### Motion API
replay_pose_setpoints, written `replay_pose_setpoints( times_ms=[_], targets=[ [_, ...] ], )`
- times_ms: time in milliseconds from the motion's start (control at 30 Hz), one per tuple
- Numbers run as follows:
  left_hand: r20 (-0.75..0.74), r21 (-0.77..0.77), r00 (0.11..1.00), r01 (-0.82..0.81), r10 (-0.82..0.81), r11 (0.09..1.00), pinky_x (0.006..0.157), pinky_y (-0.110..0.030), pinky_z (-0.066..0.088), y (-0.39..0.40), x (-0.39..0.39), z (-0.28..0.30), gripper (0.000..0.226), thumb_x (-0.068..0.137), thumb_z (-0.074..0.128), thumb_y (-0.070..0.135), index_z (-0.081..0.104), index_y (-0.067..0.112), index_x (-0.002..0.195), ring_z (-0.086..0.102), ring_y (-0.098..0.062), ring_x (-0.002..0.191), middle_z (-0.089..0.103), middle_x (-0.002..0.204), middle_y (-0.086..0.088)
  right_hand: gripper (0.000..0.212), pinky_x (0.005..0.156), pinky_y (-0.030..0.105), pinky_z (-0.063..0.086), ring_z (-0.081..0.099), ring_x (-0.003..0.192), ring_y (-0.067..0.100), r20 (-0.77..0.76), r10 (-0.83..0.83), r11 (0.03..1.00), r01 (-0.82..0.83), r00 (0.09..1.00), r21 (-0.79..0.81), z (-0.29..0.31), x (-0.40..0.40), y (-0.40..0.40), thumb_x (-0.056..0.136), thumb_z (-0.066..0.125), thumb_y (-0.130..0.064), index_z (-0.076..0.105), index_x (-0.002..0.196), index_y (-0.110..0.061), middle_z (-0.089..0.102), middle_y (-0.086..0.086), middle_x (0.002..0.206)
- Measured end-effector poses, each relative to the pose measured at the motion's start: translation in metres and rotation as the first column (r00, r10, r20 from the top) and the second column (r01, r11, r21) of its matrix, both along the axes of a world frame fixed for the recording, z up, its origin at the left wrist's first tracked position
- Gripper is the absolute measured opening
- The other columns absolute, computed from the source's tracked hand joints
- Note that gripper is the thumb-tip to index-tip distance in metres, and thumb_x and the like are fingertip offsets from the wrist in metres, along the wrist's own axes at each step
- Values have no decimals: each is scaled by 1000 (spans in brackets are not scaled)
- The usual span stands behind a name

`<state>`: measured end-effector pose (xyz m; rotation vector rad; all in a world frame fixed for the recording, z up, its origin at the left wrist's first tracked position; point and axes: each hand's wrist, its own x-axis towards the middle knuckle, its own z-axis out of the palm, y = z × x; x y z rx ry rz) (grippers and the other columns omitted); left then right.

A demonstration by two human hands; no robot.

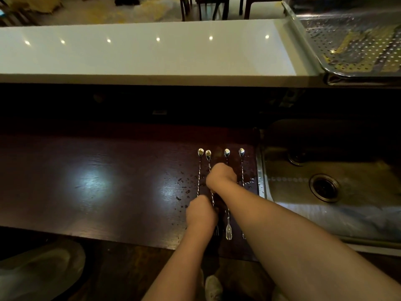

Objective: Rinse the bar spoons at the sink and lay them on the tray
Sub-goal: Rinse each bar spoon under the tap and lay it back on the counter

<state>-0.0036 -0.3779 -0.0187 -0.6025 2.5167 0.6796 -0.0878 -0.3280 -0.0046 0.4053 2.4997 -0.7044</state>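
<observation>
Four bar spoons [226,183] lie in a row on the dark wood counter [86,181], bowls away, both hands on them.
Twisted steel stems, fork-tipped near ends; left hand [200,212] curled over the second spoon's stem, right hand [220,177] curled over the middle stems, exact grasp of both unclear. Water drops around them. Sink [325,185] just right, perforated tray [351,40] far right on the white bar top [141,51]. Counter left of spoons bare.

Four bar spoons [219,183] lie side by side on the counter [86,181], sink [325,181] to their right, tray [351,38] behind.
</observation>
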Motion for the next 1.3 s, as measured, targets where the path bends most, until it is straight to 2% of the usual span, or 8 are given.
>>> replay_pose_setpoints(
  times_ms=[267,367,667,767,867,1000,1100,1300],
  targets=[
    [-29,6,999,-26,26,1000,65,-30,45,1,3,2,22,85,64,25,61,4,91,66,-28,89,68,98,-13,17,69,31,47,65,101,32,-62,-36,999,34,997,-39,-4,6,1,89,66,-16,68,101,-6,68,15,111],
    [-33,-16,999,-10,9,1000,68,-32,51,3,4,6,23,85,63,26,62,5,95,66,-28,88,68,97,-12,13,65,30,47,66,96,32,-87,-45,998,41,995,-50,-2,7,5,87,66,-16,69,96,-7,69,14,105],
    [-147,-269,943,252,-298,930,69,-31,48,32,-11,31,13,92,51,10,63,8,98,66,-27,92,67,100,-10,22,58,27,41,66,88,29,-150,-277,947,244,949,-207,25,-3,50,84,67,-26,68,94,-6,69,12,96],
    [-179,-300,911,308,-370,903,68,-33,48,55,-18,41,13,91,52,14,64,9,92,66,-29,88,69,95,-10,17,50,23,40,64,76,25,-139,-425,868,360,894,-342,30,-2,84,82,68,-25,66,83,-8,69,9,86],
    [-195,-294,875,379,-443,877,67,-34,47,84,-23,47,17,88,53,19,66,8,90,66,-33,89,69,93,-12,18,61,30,54,70,72,26,-68,-592,722,490,803,-488,29,0,124,81,68,-21,70,81,-4,73,12,80],
    [-161,-322,824,476,-543,819,74,-34,49,126,-27,49,19,87,51,17,66,7,93,65,-35,94,69,98,-15,22,50,28,47,58,44,17,83,-716,493,586,693,-644,23,8,182,84,68,-13,60,64,-7,62,9,59],
    [-130,-320,805,519,-579,793,77,-35,49,160,-28,48,20,87,52,15,67,8,99,65,-34,97,69,101,-14,24,42,22,44,54,37,10,124,-760,423,632,638,-649,20,17,222,86,68,-12,60,64,-7,60,7,56],
    [-131,-325,795,530,-592,783,78,-34,49,222,-26,46,25,89,49,15,68,8,103,64,-31,99,64,108,-13,32,60,29,52,54,40,14,217,-835,248,698,506,-672,11,31,290,85,67,-7,55,56,-6,58,7,52]
  ],
)
